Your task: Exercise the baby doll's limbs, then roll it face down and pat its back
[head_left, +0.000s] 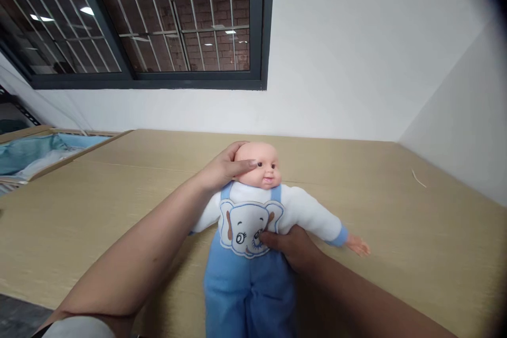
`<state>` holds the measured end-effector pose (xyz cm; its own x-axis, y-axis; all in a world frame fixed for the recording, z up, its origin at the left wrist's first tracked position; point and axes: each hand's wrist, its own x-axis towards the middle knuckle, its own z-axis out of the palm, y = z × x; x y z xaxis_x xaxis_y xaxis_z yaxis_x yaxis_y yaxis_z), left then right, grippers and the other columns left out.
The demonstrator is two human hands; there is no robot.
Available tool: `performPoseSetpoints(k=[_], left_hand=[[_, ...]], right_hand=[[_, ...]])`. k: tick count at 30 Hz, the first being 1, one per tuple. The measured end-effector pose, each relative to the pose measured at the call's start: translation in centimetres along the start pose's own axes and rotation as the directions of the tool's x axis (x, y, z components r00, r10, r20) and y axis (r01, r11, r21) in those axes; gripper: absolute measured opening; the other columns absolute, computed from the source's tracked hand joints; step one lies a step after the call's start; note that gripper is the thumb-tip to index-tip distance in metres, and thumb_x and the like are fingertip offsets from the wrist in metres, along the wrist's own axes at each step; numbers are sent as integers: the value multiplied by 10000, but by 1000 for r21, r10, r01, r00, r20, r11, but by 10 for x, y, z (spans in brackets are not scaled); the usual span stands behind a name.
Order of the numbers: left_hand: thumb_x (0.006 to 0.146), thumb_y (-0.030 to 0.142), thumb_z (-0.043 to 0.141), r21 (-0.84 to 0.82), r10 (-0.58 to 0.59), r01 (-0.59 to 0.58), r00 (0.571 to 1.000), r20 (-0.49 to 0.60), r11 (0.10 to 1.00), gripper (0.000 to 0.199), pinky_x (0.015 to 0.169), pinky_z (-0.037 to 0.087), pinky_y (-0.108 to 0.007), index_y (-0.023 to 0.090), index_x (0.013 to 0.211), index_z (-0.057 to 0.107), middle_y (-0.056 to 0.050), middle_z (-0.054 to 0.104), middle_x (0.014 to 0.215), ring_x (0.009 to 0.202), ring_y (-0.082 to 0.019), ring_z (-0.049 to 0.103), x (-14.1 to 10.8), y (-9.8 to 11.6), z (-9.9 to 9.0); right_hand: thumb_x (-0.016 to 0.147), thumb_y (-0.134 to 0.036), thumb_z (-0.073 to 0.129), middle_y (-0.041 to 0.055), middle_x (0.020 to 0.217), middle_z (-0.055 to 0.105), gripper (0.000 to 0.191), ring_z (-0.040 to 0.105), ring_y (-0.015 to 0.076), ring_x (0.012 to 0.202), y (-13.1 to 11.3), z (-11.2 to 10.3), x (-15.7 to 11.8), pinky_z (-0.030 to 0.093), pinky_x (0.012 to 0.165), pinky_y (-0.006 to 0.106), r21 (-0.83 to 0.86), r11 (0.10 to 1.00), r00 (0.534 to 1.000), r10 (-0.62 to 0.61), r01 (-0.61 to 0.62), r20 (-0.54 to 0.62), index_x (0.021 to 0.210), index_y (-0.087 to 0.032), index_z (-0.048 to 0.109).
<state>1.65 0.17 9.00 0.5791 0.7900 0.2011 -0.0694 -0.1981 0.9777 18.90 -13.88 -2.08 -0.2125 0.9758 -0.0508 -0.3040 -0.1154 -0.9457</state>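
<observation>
A baby doll [249, 285] in a white top and blue overalls is held over the tabletop, its face towards me. An elephant patch [245, 227] covers the chest of its clothes. My left hand [233, 165] is closed round the side of the doll's head, thumb lying across the cheek beside the eye. Lower down, my right hand [295, 247] grips the doll's side at the waist, with its thumb on the patch and its other fingers hidden behind the body. One doll arm [322, 216] sticks out to the right; the other is partly covered by my left forearm.
The doll is over a wide tan table [119, 190] that meets a white wall [336, 63]. A box with blue lining [83, 141] stands at the left. A thin pale strip [418, 179] lies at the right. Above is a dark-framed, barred window [198, 82].
</observation>
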Motion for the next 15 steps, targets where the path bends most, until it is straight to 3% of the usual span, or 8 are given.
performPoseSetpoints(k=[3, 5, 8, 9, 11, 13, 15], left_hand=[[851, 561, 690, 114, -18, 26, 997, -75, 993, 648, 953, 516, -455, 154, 1336, 551, -162, 647, 1257, 1138, -345, 627, -4, -3, -3], [901, 605, 602, 299, 43, 12, 983, -177, 954, 648, 986, 494, -462, 172, 1379, 541, -153, 617, 1313, 1184, -341, 596, -15, -4, -1], [913, 608, 581, 673, 213, 35, 935, -283, 739, 698, 1075, 423, -511, 192, 1461, 469, -140, 496, 1463, 1305, -356, 495, -44, 1, 12], [911, 594, 589, 767, 272, 26, 927, -259, 641, 707, 1112, 381, -529, 188, 1474, 453, -137, 462, 1494, 1346, -361, 451, -56, 4, 18], [923, 562, 587, 843, 279, -29, 949, -146, 537, 660, 1132, 365, -529, 211, 1468, 465, -115, 472, 1492, 1374, -350, 426, -75, 11, 28], [931, 552, 586, 833, 214, -74, 975, -54, 548, 657, 1164, 326, -541, 245, 1493, 444, -97, 431, 1530, 1424, -352, 363, -86, 17, 35], [922, 560, 607, 745, 180, -109, 984, -16, 658, 713, 1182, 303, -540, 263, 1532, 387, -90, 363, 1574, 1458, -360, 302, -89, 20, 38]], right_hand=[[750, -362, 848, 98, 1147, 721, 461, 650, 340, 1131, -6, 1, 2, 474, 1058, 525, 108, 991, 995, -80, 73, 63, 1147, -180, 700], [758, -364, 842, 108, 1183, 705, 526, 635, 338, 1160, -14, 2, 4, 462, 1067, 541, 129, 983, 988, -137, 127, 72, 1218, -181, 664], [786, -398, 818, 117, 1255, 671, 590, 607, 352, 1204, -25, 1, 5, 459, 1063, 562, 110, 975, 980, -196, 191, 35, 1302, -201, 610], [799, -411, 807, 113, 1281, 658, 598, 597, 356, 1219, -29, 0, 4, 456, 1065, 564, 82, 973, 976, -217, 216, 9, 1323, -213, 597], [825, -431, 785, 95, 1345, 622, 600, 559, 350, 1270, -35, -4, 3, 425, 1101, 552, -29, 962, 961, -274, 273, -45, 1354, -242, 576], [864, -462, 742, 76, 1417, 568, 587, 493, 333, 1341, -40, -9, 2, 367, 1154, 528, -181, 929, 935, -343, 324, -85, 1384, -264, 553], [899, -521, 678, 73, 1461, 525, 593, 430, 327, 1391, -45, -13, -2, 317, 1187, 516, -346, 866, 905, -415, 361, -92, 1412, -264, 529]])
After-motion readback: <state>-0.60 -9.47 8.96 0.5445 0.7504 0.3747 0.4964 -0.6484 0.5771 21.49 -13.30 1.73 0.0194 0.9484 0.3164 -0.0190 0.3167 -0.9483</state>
